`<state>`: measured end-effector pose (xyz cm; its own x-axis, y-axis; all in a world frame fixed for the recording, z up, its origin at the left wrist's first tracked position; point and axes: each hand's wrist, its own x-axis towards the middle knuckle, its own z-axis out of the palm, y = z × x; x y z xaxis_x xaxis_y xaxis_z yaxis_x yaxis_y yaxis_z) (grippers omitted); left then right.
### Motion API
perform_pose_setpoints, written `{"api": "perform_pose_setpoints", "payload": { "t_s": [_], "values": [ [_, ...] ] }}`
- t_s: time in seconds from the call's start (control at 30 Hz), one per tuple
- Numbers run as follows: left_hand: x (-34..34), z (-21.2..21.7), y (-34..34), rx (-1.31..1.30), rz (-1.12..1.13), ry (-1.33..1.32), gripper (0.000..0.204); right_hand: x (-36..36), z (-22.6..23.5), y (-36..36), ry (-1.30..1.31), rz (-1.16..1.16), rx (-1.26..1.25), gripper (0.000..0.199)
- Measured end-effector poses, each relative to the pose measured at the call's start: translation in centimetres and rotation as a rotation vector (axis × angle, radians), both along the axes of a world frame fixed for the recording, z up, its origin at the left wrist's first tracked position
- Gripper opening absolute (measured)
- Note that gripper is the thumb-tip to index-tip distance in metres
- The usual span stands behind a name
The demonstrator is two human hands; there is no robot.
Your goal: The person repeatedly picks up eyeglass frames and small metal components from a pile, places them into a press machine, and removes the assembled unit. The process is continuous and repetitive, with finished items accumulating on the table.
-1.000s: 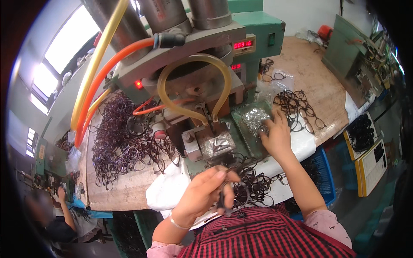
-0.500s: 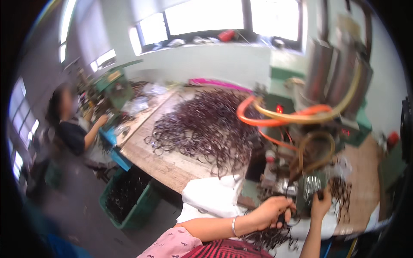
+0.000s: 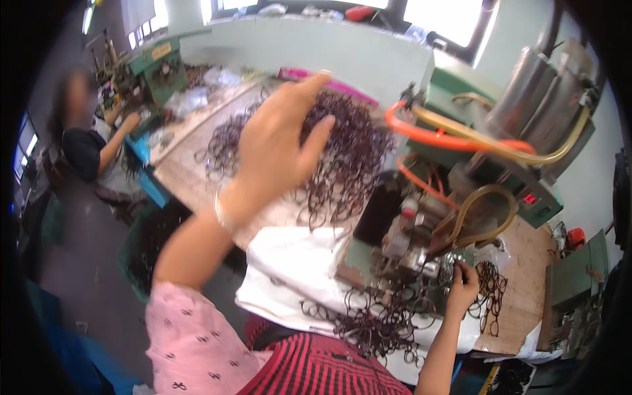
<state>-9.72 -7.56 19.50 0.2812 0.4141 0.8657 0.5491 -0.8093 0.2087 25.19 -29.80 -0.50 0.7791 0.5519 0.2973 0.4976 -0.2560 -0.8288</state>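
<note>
My left hand (image 3: 280, 135), slightly blurred, is raised over a big heap of dark, thin looped pieces (image 3: 349, 141) that look like eyeglass frames. Its thumb stands apart from the outstretched fingers, and no object shows in it. At the green press machine (image 3: 421, 266), my right hand (image 3: 466, 282) is closed at the fingertips beside the metal fixture. What it pinches is too small and dark to make out. A smaller pile of the looped pieces (image 3: 378, 322) lies on white cloth (image 3: 289, 257) close to my body. More dark looped pieces (image 3: 492, 289) lie right of my right hand.
Orange and yellow hoses (image 3: 461, 139) loop across the machine below its metal cylinders (image 3: 523, 92). Left of the table stands a green bin (image 3: 135, 257) with dark scraps. A co-worker (image 3: 85, 131) sits at another green machine (image 3: 155, 69) at the far left.
My left hand has left the machine's front and risen up and left over the heap, its fingers spreading. The right hand stays by the fixture. The whole view has shifted and tilted.
</note>
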Motion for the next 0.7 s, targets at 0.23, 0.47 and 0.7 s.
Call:
{"api": "perform_pose_setpoints", "payload": {
  "t_s": [0.23, 0.47, 0.7],
  "values": [
    [-9.4, -17.5, 10.8, -0.387, 0.292, 0.326, 0.012, -2.8, 0.9, -1.7, 0.145, -0.027, -0.023, 0.012],
    [-4.5, -23.0, 11.8, -0.261, 0.221, 0.052, 0.010, -1.8, 0.9, -6.7, 0.096, 0.032, 0.117, 0.013],
    [-5.2, -22.8, 15.6, -0.313, 0.374, 0.577, 0.015, -5.9, 8.7, 1.5, -0.068, 0.381, 0.210, 0.023]
  ]
}}
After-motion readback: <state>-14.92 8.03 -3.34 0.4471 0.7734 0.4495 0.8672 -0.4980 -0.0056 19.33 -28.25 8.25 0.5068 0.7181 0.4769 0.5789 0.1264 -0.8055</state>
